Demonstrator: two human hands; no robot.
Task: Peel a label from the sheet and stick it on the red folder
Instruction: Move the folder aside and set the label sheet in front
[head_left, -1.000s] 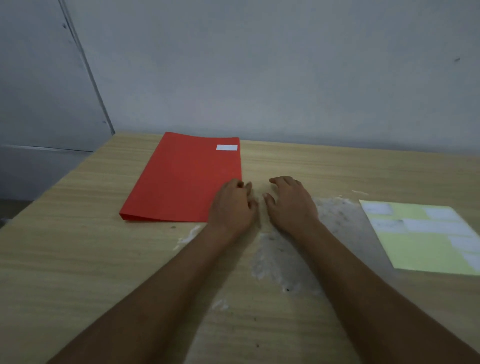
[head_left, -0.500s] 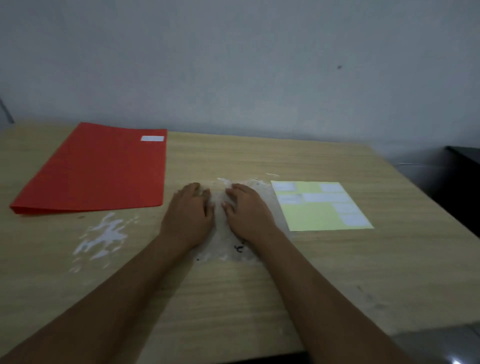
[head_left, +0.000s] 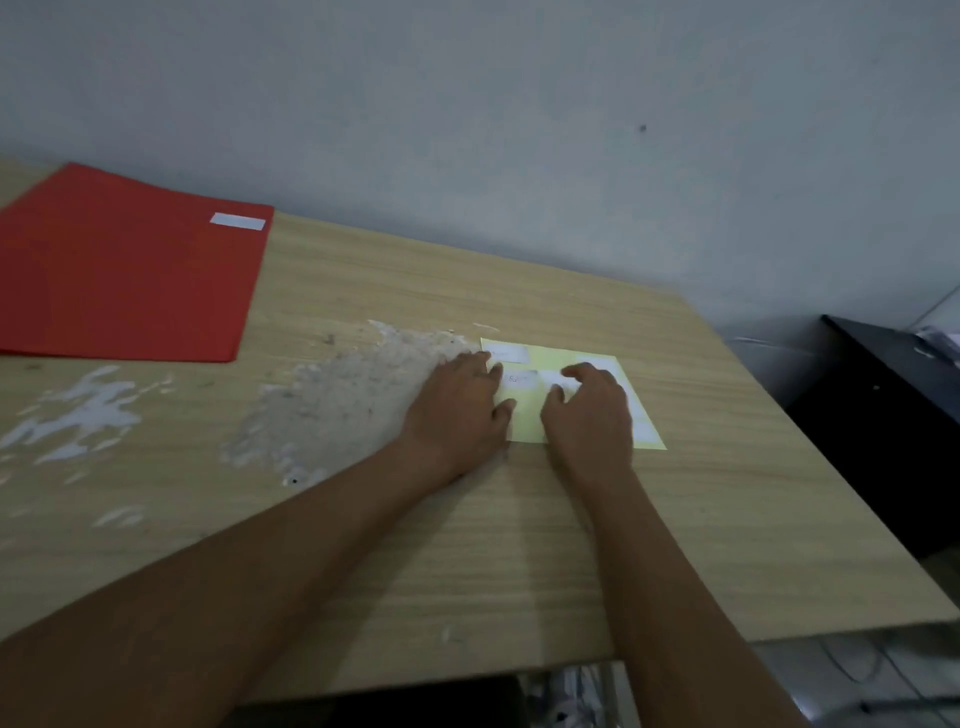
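Note:
The red folder (head_left: 124, 270) lies flat at the far left of the wooden table, with one white label (head_left: 237, 221) stuck near its top right corner. The yellow label sheet (head_left: 530, 415) lies right of centre and carries several white labels (head_left: 521, 380). My left hand (head_left: 457, 410) rests palm down on the sheet's left edge, fingers spread. My right hand (head_left: 589, 410) hovers over the middle of the sheet with its fingers curled down toward the labels. It hides part of the sheet. Neither hand holds anything.
A worn patch with peeled white surface (head_left: 337, 405) spreads across the table (head_left: 519, 545) between folder and sheet. The wall runs along the table's far edge. A black cabinet (head_left: 883, 415) stands to the right, past the table's edge.
Both hands have moved right from the worn patch onto the yellow sheet. The view has swung right, so the folder now sits at the left edge.

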